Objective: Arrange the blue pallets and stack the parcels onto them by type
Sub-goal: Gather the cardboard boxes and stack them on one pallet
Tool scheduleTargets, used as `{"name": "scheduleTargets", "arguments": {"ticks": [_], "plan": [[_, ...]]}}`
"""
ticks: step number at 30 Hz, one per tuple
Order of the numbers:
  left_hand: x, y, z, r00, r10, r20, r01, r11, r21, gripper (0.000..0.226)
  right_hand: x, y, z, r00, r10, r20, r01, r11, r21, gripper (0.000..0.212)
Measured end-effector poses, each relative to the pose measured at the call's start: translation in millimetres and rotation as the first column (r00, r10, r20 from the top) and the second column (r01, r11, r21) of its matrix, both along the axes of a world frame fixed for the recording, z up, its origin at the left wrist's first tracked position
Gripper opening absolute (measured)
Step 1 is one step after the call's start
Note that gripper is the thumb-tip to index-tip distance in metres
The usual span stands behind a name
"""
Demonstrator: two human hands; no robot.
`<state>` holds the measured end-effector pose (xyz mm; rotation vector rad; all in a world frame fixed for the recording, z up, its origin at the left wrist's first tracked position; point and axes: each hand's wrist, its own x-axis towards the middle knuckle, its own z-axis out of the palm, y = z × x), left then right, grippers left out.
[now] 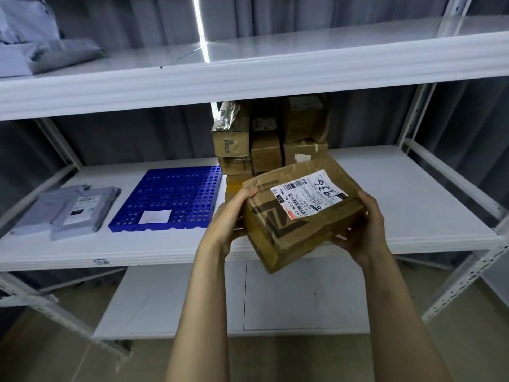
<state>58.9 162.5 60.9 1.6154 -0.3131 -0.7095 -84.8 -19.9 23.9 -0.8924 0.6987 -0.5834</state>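
Parcel, brown cardboard box point(300, 213), sits tilted in the air between two bare hands in front of the middle shelf point(413, 210), its white shipping label point(308, 195) facing up and its near corner dipping toward the floor. The left hand point(234, 216) clasps the box's left end, thumb on the top edge and fingers tucked under; the right hand point(366, 227) cups the right end from the side and beneath. Both forearms reach up from the bottom of the view, wrists bent slightly inward.

Just behind the held box, a stack of brown cartons point(270, 139) stands on the same white shelf, rising almost to the underside of the upper shelf point(248, 75); some are wrapped in clear tape. Beside that stack to the left lies a blue pallet point(176, 197), flat and perforated with round holes, bearing only a small white slip point(154, 216) near its front edge. Further left, apart from the pallet, grey poly mailers point(74, 210) lie overlapped on the shelf board.

The upper shelf holds more grey mailer bags point(41, 48) at its far left. White metal uprights point(421, 106) frame the rack, a grey curtain point(137, 133) hangs behind, and a bright light strip point(201, 28) runs down the back. A lower white shelf point(170, 304) sits near the tan floor.
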Motion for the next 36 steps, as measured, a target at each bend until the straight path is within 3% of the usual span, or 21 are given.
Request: {"name": "scheduleTargets", "arguments": {"ticks": [3, 6, 11, 14, 19, 23, 33, 36], "plan": [[1, -7, -14, 0.989, 0.139, -0.052, -0.139, 0.990, -0.009, 0.082, 0, -3, -10, 0.998, 0.045, -0.048, -0.046, 0.999, -0.019, 0.065], [-1, -10, -19, 0.995, 0.074, -0.067, -0.071, 0.997, 0.042, 0.080, -5, -8, -18, 0.997, 0.047, -0.065, -0.048, 0.999, -0.003, 0.056], [1, -13, -21, 0.999, 0.009, -0.046, -0.005, 0.997, 0.075, 0.065, -12, -15, -26, 0.988, 0.101, -0.119, -0.101, 0.995, 0.006, 0.094], [6, -18, -14, 0.997, 0.062, -0.038, -0.062, 0.998, 0.014, 0.053, -5, -15, -17, 0.986, 0.081, -0.144, -0.089, 0.995, -0.050, 0.085], [16, -21, -7, 0.988, 0.153, -0.008, -0.153, 0.978, -0.145, 0.049, 15, -12, 3, 0.988, -0.003, -0.157, -0.018, 0.991, -0.133, 0.051], [23, -17, -4, 0.986, 0.164, -0.001, -0.161, 0.966, -0.203, 0.044, 33, -11, 14, 0.988, -0.040, -0.149, 0.007, 0.976, -0.219, 0.039], [33, -14, 3, 0.978, 0.200, -0.060, -0.207, 0.965, -0.164, 0.036, 56, -2, 18, 0.984, -0.051, -0.168, 0.010, 0.972, -0.235, 0.057], [34, -8, 2, 0.979, 0.166, -0.116, -0.180, 0.977, -0.115, 0.051, 54, -1, 18, 0.989, 0.006, -0.149, -0.042, 0.970, -0.241, 0.051]]}}
